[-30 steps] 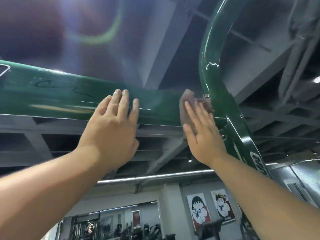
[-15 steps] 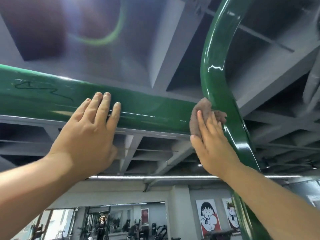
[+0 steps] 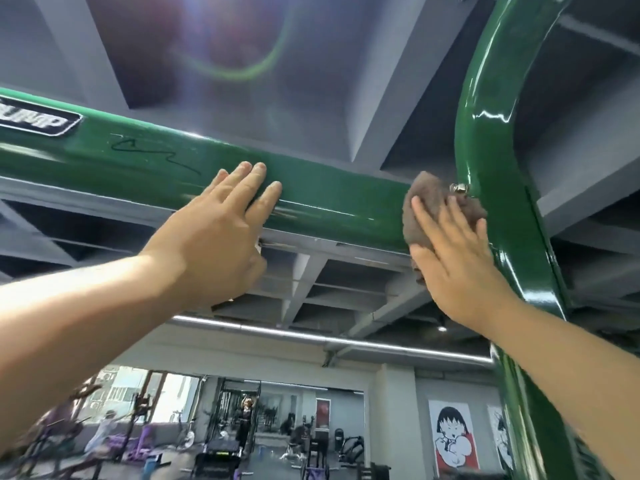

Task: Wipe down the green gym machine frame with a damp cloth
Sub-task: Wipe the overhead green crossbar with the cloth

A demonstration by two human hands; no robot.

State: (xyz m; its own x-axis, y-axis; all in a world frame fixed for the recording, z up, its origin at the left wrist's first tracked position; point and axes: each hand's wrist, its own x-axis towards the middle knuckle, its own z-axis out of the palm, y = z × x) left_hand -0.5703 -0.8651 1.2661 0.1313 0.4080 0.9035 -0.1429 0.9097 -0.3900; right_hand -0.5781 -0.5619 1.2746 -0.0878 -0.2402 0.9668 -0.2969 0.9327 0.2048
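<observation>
Gym hall, view tilted upward. Grey coffered ceiling (image 3: 381, 81) fills the top of the frame; a poster (image 3: 450, 434) sits lower right.

Green frame (image 3: 502, 216): the bar (image 3: 329, 199) runs from the left edge to centre right and meets the curved upright (image 3: 485, 109) there.

Cloth (image 3: 433, 192): brown, bunched, at that joint, centre right.

Right hand (image 3: 453, 258): fingers straight and spread, pressing the cloth flat against the bar end. No curl round it.

Left hand (image 3: 221, 233): centre, palm on the bar, fingers straight and together, holding nothing.

Risks, judged:
- The cloth is pinned overhead by palm pressure alone. Easing off mid-stroke would likely let it drop.
- A bolt (image 3: 459, 188) stands out at the cloth's upper edge and could snag the fabric on a pass toward the upright.
- The paint looks glossy, so the bracing left palm could slide on a damp patch.
- A dark scribble (image 3: 152, 155), left of centre, lies well apart from the cloth and is easy to miss.
</observation>
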